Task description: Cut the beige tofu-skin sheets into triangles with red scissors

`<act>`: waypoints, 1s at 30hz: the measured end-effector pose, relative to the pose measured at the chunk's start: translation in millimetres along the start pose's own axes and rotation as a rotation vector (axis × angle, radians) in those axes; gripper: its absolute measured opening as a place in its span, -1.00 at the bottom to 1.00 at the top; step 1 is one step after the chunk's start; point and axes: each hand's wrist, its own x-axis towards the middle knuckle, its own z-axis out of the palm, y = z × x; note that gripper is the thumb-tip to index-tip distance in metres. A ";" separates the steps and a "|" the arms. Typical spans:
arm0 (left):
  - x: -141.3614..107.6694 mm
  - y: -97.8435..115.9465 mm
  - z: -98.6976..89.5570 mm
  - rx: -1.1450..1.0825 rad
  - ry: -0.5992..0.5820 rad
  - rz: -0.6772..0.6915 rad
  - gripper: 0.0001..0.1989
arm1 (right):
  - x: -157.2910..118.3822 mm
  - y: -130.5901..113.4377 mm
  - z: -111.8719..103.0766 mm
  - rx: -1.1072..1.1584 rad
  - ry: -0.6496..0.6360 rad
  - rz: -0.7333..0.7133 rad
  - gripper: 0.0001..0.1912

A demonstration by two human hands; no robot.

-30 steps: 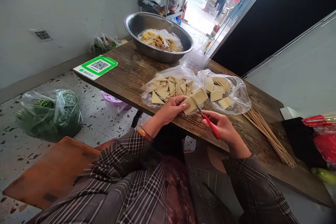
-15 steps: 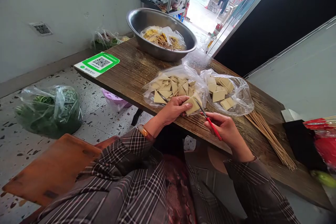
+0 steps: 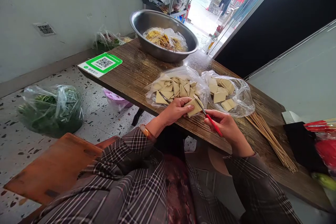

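My left hand point(image 3: 177, 109) pinches a flat square piece of pale dried tofu point(image 3: 194, 107) between thumb and fingers, just above the table's near edge. In my right hand point(image 3: 223, 125) is a pair of red-handled scissors point(image 3: 214, 126), its dark blade lying across the top of the tofu piece. Behind my left hand an opened clear plastic bag point(image 3: 154, 99) holds many tofu pieces point(image 3: 180, 86), several of them triangles. To the right, a second clear bag point(image 3: 240, 102) holds square tofu pieces point(image 3: 220, 97).
A large metal basin point(image 3: 164, 56) with bagged yellowish food stands at the table's point(image 3: 131, 73) far end. A QR-code card point(image 3: 101, 63) lies on the left corner. Bamboo skewers point(image 3: 273, 141) lie at right. A bag of greens point(image 3: 52, 112) and a wooden stool point(image 3: 55, 168) are at left.
Both hands have shifted slightly to the right with the tofu piece. The scissors still meet the piece. The whole view has moved a little.
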 end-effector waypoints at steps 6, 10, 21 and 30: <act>-0.5 3.6 3.1 0.013 -0.003 0.001 -0.62 | -3.1 -1.8 -3.0 -0.002 0.016 0.056 -0.52; 1.5 1.9 6.0 -0.130 0.029 0.031 -0.55 | -5.5 1.6 2.5 0.089 0.083 0.087 -0.47; 6.4 0.5 4.1 -0.437 0.219 0.070 -0.69 | -16.7 9.3 7.4 0.047 0.066 0.108 -0.36; 6.9 -1.2 4.6 -0.465 0.237 0.021 -0.59 | -11.2 10.5 7.3 -0.119 0.003 -0.010 -0.44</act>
